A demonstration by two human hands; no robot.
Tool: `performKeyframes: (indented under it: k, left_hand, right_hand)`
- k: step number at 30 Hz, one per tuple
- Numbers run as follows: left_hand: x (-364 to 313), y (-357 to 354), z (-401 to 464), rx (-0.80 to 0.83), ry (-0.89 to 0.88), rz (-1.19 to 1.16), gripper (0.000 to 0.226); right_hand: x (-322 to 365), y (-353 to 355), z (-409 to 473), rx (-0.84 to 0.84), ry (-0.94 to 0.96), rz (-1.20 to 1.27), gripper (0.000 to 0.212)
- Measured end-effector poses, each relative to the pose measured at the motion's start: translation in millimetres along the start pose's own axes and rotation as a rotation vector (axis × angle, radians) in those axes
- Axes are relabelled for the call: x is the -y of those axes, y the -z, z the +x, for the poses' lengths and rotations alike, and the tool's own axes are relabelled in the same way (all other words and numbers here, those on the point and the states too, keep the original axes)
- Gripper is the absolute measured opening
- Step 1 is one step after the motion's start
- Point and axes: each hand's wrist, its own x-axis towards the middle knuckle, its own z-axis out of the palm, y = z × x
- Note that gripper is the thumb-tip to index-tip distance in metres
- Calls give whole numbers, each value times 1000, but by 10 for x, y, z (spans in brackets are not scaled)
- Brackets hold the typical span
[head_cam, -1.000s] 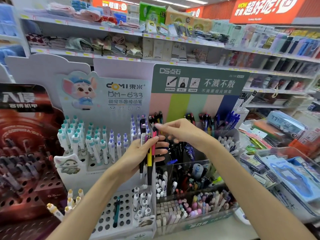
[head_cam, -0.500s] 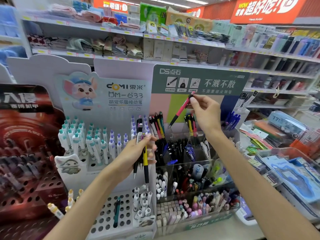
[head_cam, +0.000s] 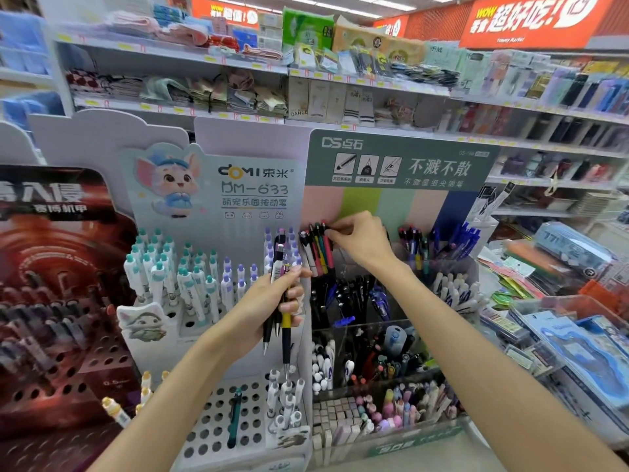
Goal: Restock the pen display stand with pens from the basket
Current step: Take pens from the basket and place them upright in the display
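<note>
Pens [head_cam: 318, 252]: colored row stands in top-left slot of display stand [head_cam: 394, 206]. My right hand [head_cam: 360, 241] pinches top of last pen there; press straight down, seat fully, keep neighbours upright. My left hand [head_cam: 272, 303] grips spare bundle [head_cam: 280, 301]; hold vertical, tips clear of white pens [head_cam: 170, 281]. Basket not visible.

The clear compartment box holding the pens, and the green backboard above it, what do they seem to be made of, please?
The clear compartment box looks like glossy acrylic or similar plastic: see-through walls with bright edges. The green backboard appears to be matte printed card or foam board, though the look leaves this open.
</note>
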Motion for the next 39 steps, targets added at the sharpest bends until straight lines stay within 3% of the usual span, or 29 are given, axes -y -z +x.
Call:
performKeyframes:
  k: [4, 7, 11, 14, 18, 21, 23, 25, 28, 34, 39]
  left_hand:
    - [16, -7, -5, 6, 7, 26, 23]
    - [27, -21, 3, 31, 7, 68, 25]
    - [19, -127, 3, 99, 27, 125, 24]
    - [9, -209, -7, 131, 44, 128, 23]
    - [-34, -229, -9, 128, 36, 178, 20]
    - [-46, -183, -26, 118, 24, 221, 18]
    - [-30, -123, -34, 87, 27, 191, 19]
    - [-14, -62, -41, 51, 25, 161, 19]
    - [-13, -24, -49, 34, 13, 142, 19]
    - [-38, -11, -92, 18, 14, 128, 20]
    - [-40, 16, -110, -2, 27, 61, 19]
  right_hand:
    - [-14, 40, -6, -43, -35, -25, 22]
    - [162, 143, -135, -80, -40, 92, 33]
    - [418, 303, -381, 412, -90, 274, 41]
    - [387, 337, -431, 544, -102, 363, 34]
    - [276, 355, -428, 337, -119, 503, 24]
    - [247, 433, -363, -77, -190, 762, 24]
    - [157, 508, -291, -348, -145, 666, 26]
    - [73, 527, -251, -386, -74, 484, 24]
    - [27, 445, -247, -208, -21, 343, 19]
    - [65, 341, -140, -130, 34, 99, 29]
    - [48, 270, -58, 160, -82, -100, 32]
